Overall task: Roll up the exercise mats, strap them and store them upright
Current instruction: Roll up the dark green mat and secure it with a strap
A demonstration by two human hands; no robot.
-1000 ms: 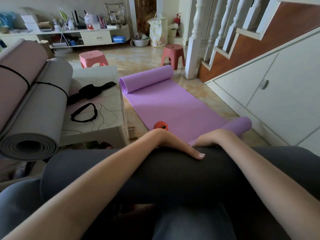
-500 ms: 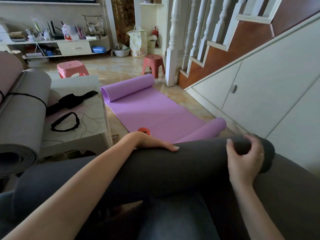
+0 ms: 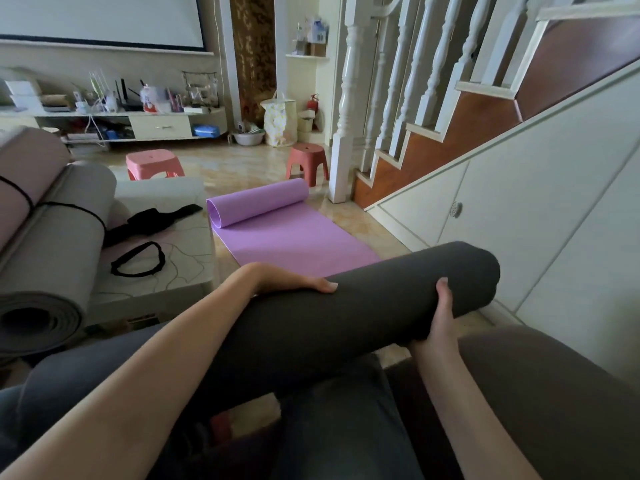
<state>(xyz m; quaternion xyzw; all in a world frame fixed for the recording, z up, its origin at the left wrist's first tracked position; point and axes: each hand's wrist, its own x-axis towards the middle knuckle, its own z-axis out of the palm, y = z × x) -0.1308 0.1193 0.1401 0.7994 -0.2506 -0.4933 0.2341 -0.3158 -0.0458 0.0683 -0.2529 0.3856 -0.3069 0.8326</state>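
Note:
A rolled dark grey mat (image 3: 346, 306) lies slanted across my lap, its right end raised. My left hand (image 3: 298, 282) rests flat on top of the roll, fingers straight. My right hand (image 3: 440, 313) grips the roll from below near its right end, thumb up over the side. A purple mat (image 3: 294, 240) lies partly unrolled on the floor ahead. Two strapped rolled mats, one light grey (image 3: 59, 251) and one pink (image 3: 24, 181), lie at the left. Black straps (image 3: 138, 259) (image 3: 152, 218) sit on the low white table (image 3: 180, 271).
Two pink stools (image 3: 154, 164) (image 3: 307, 162) stand on the tiled floor beyond the purple mat. White stair cabinets (image 3: 519, 209) and a banister post (image 3: 341, 140) line the right. A cluttered TV shelf (image 3: 114, 123) runs along the back wall.
My right hand slid from the roll's end face to under its side and lifted that end. The view tilted up. My left hand stays on top of the roll.

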